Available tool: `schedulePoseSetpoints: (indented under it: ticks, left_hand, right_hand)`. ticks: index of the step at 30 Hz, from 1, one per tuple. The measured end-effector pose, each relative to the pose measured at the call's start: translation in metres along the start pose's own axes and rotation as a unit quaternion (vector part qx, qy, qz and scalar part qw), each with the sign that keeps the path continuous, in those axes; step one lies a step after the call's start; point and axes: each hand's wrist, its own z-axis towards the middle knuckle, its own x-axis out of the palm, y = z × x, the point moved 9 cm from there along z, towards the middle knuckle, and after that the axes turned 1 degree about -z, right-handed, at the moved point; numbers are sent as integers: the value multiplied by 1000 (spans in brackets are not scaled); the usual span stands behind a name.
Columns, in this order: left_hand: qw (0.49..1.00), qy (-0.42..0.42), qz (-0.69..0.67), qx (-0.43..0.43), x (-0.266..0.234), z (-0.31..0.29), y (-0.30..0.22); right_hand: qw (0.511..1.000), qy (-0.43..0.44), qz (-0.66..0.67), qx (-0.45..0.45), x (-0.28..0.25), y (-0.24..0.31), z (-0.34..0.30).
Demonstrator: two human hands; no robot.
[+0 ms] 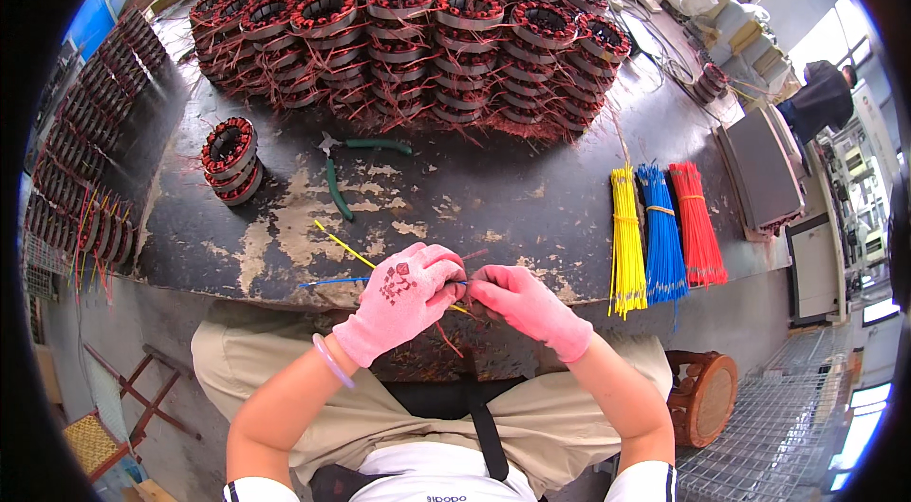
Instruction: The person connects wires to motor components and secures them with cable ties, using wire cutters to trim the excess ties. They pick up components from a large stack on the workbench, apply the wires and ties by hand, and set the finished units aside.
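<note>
My left hand [403,293], in a pink glove, is closed on a yellow wire [343,244] and a blue wire [327,284]. Both wires stick out to its left over the table's front edge. Close beside it, my right hand [531,307], gloved in pink too, pinches at the wires' other side, its fingertips almost meeting the left ones. Thin dark-red leads show around the fingers, but what they belong to is mostly hidden by the gloves. Beyond the hands lie green-handled cutters [334,187], their handles spread. A short stack of wound motor stators [231,160] stands farther left.
Tall stacks of stators [399,46] fill the back of the worn black table [493,179]. Tied bundles of yellow wires [626,241], blue wires [661,232] and red wires [697,222] lie at the right. More stators [85,151] stand at far left; a person [821,102] is at far right.
</note>
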Motion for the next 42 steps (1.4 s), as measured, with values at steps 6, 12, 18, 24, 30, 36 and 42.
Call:
schedulePoseSetpoints:
  ticks: [6,12,18,24,30,36,42]
  left_hand:
    - [1000,-11,-2,3,-1,-1,0]
    - [1000,-7,-7,7,-3,2,-2]
    - [1000,1,-17,7,-1,2,-2]
    - [1000,7,-8,14,-2,2,-3]
    - [1000,7,-5,23,1,0,-1]
    - [1000,5,-16,24,0,0,0]
    - [1000,2,-19,24,-1,1,-3]
  right_hand:
    - [760,-205,-503,-357,13,73,-45]
    - [996,-46,75,-15,-7,-7,12]
    - [805,-294,-417,-303,-5,75,-51]
    - [909,-203,-295,-215,-5,45,-25]
    - [999,2,30,-14,4,6,-10]
    - [828,-216,-415,-308,4,68,-39]
    - [991,-45,123,22,-5,-2,1]
